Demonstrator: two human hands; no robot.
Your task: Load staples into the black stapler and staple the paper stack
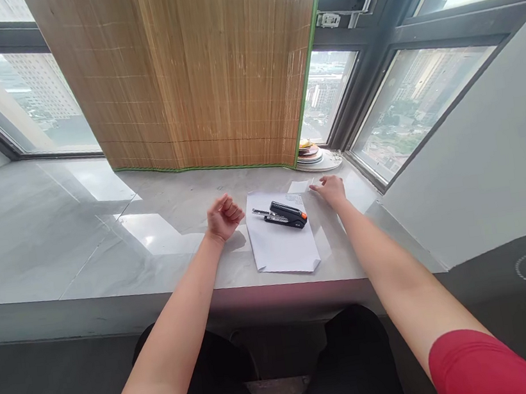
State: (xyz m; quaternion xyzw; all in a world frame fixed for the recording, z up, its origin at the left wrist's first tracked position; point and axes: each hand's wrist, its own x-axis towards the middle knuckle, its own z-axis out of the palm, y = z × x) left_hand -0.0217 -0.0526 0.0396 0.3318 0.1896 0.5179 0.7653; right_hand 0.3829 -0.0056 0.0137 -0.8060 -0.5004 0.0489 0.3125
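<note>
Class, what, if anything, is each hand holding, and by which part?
It cannot be told whether the curled left hand or the right hand holds something small. Neither holds the stapler, which lies on the paper.

bright daylight from the windows (418,102) glares off the pale sill (80,247); edges look stretched.

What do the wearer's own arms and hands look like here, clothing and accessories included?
The left hand and right hand are ungloved, with no visible watch or bracelet. A plain red fabric sleeve covers the upper right arm; no left sleeve shows.
</note>
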